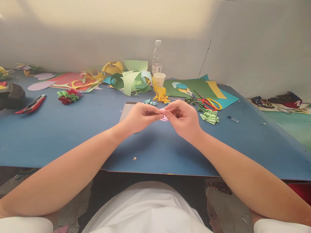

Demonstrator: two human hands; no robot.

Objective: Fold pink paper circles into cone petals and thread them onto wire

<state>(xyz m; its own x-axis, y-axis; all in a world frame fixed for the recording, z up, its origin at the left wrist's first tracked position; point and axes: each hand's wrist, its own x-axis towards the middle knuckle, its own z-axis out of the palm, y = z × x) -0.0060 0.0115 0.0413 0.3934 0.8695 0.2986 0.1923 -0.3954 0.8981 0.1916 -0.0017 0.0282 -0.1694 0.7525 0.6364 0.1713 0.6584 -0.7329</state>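
The person's left hand point(141, 118) and right hand point(186, 119) meet in front of the paper cup point(159, 79), thumbs and forefingers nearly closed on pink paper point(164, 119), seemingly to steady its small edge. Green paper cones point(210, 117) sit right of the cup, probably for easy reach.

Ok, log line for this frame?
left hand: fingers pinching pink paper | right hand: fingers on same paper | scissors: on table, right side | bottle: upright, capped
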